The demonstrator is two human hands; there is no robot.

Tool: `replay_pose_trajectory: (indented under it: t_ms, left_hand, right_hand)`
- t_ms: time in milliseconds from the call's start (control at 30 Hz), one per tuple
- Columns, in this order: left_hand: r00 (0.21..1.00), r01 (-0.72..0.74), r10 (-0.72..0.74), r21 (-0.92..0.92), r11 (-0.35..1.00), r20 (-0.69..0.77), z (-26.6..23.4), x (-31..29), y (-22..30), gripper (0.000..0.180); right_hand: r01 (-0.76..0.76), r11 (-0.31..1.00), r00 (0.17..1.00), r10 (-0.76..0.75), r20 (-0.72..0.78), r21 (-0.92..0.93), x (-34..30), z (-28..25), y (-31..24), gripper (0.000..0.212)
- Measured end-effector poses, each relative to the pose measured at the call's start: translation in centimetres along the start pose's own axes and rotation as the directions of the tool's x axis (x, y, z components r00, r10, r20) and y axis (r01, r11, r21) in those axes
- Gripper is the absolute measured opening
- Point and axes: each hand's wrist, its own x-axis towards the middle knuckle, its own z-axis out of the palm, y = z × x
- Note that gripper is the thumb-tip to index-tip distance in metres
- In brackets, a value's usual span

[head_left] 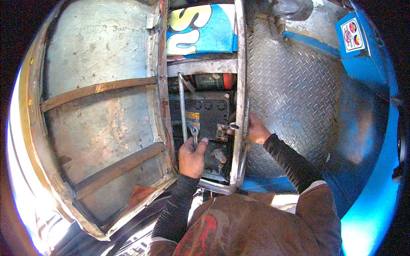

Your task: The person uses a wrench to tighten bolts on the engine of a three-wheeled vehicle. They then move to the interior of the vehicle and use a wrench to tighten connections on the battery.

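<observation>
The left hand's [191, 160] grip holds a spanner [195, 135], pointing to twelve, over the battery [212, 112]. At three o'clock from it sits the clamp [221, 132], then the bar [241, 81] and right hand [257, 129], grip hidden: can't tell. Looks like clamp work; next needs steady hands.

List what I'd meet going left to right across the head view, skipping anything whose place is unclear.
Wood-braced panel → left hand gripping a wrench → right hand → white sticker.
</observation>
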Motion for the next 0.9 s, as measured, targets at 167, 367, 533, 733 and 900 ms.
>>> replay_pose_trajectory:
  t_ms: [167, 367, 533, 733, 900]
  left_hand:
    - [1.000, 0.011, -0.011, 0.017, 1.000, 0.023, -0.6, 0.4, -0.4, 0.025]
    - [0.999, 0.042, -0.041, -0.070, 0.997, 0.027, -0.8, 0.8, -0.8, 0.024]
    - [0.998, -0.001, -0.002, 0.044, 0.999, 0.065, -0.8, 1.6, -0.5, 0.028]
    - [0.993, 0.026, -0.038, 0.105, 0.994, 0.112, -0.4, 2.7, -0.2, 0.031]
    - [0.994, 0.002, -0.007, 0.051, 0.999, 0.111, 0.5, 3.7, 0.7, 0.032]
  right_hand:
    - [0.055, 0.997, 0.996, -0.050, 0.070, -0.060, -0.2, -1.5, 3.2, 0.026]
    - [0.141, 0.990, 0.983, -0.140, 0.118, -0.004, -0.5, -1.5, 1.9, 0.023]
    - [-0.017, 0.985, 0.999, 0.011, 0.040, 0.172, 0.1, -1.2, -0.1, 0.022]
    - [0.040, 0.988, 0.998, -0.048, 0.046, 0.151, 0.1, -1.0, -2.8, 0.022]
    - [-0.067, 0.940, 0.998, 0.066, 0.015, 0.334, 0.2, -0.3, -2.3, 0.025]
